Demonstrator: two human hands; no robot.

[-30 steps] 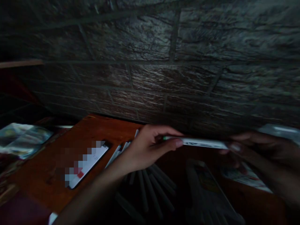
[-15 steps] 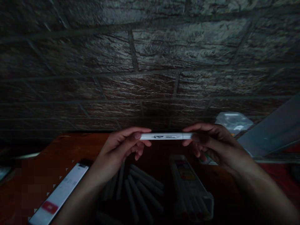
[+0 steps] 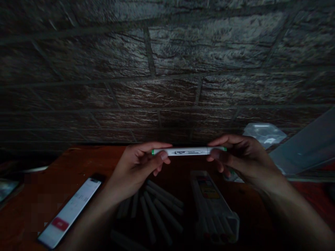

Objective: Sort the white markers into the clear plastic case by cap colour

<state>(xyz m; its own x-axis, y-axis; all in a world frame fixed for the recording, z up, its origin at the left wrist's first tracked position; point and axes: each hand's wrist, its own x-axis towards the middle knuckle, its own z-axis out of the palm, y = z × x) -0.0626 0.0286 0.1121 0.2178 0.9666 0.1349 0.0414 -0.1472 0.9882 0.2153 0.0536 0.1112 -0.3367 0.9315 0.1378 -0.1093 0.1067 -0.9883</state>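
A white marker (image 3: 190, 151) with green ends and black print is held level above the table, in front of the wall. My left hand (image 3: 142, 162) pinches it near its left end between thumb and fingers. Around the right end close the thumb and fingers of my right hand (image 3: 238, 157). Below, several loose white markers (image 3: 158, 212) lie fanned out on the dark tabletop. A clear plastic case (image 3: 214, 209) with several markers inside lies to the right of them.
On the wooden table (image 3: 70, 160), a phone (image 3: 69, 212) with a lit screen lies left of my left forearm. A clear plastic lid or box (image 3: 263, 134) stands behind my right hand, beside a grey panel (image 3: 303, 143). A brick-patterned wall (image 3: 170, 90) rises behind the table.
The view has swung to the right since a second ago. Both hands keep hold of the marker; my fingers have shifted, and its green ends now show on both sides.
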